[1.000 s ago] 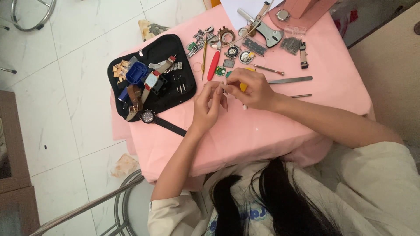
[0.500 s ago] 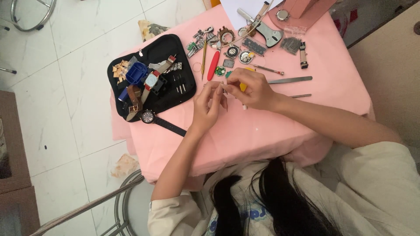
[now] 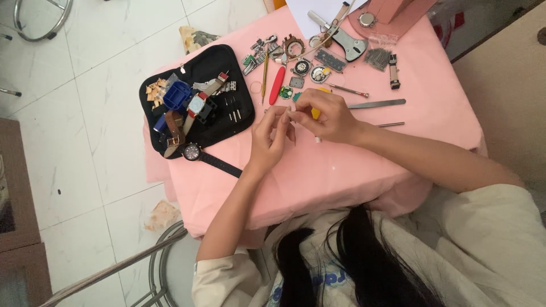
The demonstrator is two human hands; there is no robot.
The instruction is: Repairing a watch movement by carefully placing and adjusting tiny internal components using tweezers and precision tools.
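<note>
one overhead view, looking straight down, near.

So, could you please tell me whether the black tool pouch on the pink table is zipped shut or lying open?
Open. The black tool pouch lies spread flat, with watches, a blue block and small tools exposed on it.

Both hands are meeting over the pink table (image 3: 364, 170): the left hand (image 3: 272, 139) is pinching something tiny, the right hand (image 3: 327, 116) is gripping a yellow-handled tool (image 3: 315, 113). A black mat (image 3: 219, 62) is lying nearby, holding watches.

Pink tablecloth (image 3: 352, 170), black tool mat (image 3: 227, 122)
</note>
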